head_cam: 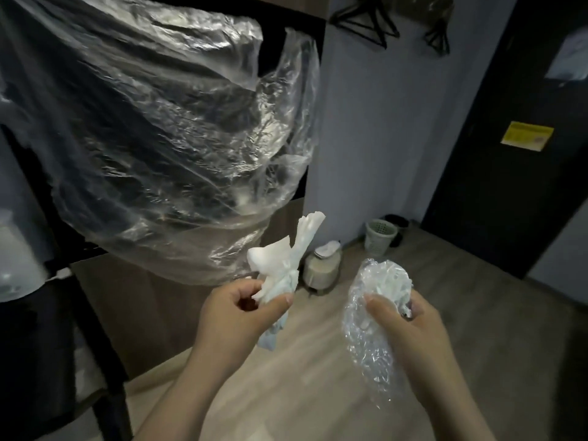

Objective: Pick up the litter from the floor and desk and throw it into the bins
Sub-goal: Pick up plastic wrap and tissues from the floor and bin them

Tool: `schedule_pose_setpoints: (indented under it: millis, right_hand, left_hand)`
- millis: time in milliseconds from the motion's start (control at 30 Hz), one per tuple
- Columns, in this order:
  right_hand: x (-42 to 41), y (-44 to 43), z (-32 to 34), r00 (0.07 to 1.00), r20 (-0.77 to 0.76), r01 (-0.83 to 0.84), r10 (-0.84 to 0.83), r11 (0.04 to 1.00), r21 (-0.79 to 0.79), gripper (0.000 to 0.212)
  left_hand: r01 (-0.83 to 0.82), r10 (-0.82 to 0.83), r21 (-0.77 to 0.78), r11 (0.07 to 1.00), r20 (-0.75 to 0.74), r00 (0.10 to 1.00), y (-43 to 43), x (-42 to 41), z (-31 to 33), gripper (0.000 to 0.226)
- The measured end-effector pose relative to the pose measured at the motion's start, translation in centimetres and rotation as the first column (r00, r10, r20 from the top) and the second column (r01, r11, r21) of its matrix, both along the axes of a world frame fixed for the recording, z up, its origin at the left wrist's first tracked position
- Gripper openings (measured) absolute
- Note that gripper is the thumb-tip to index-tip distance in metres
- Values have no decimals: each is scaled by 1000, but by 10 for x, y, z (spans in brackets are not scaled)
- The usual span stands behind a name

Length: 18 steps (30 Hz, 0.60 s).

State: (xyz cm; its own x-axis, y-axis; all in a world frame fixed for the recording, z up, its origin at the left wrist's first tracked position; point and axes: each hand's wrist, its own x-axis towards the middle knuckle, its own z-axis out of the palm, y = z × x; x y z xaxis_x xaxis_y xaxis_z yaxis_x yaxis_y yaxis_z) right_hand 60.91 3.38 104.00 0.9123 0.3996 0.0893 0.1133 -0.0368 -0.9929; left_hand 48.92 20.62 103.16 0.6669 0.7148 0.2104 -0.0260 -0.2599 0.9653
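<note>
My left hand (235, 313) is closed around a crumpled white tissue (280, 265) that sticks up out of the fist. My right hand (410, 326) grips a scrunched clear plastic wrapper (366, 338), which hangs down below the fingers and has some white scraps inside it. Both hands are held over the wooden floor (477, 313), about level with each other and a little apart. Two small bins stand far off against the wall: a pale lattice bin (380, 234) and a dark bin (399, 224) just behind it.
A large clear plastic sheet (159, 138) drapes over a dark frame at the upper left. A small round lidded appliance (321, 265) sits on the floor beyond my left hand. A dark door (509, 154) with a yellow note is at the right. Black hangers (366, 23) hang on the wall.
</note>
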Motion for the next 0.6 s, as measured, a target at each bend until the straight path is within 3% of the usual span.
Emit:
schedule_pose_setpoints:
  millis: [200, 533, 600]
  right_hand:
    - [68, 43, -9, 987, 28, 158, -157, 987, -35, 4]
    - [158, 128, -3, 966, 22, 258, -257, 958, -123, 3]
    - [178, 135, -6, 963, 10, 267, -268, 957, -117, 3]
  left_hand:
    - [148, -146, -42, 988, 49, 988, 57, 90, -16, 19]
    - [273, -271, -25, 962, 62, 961, 157, 217, -25, 33]
    - [278, -276, -29, 960, 56, 959, 164, 239, -30, 27]
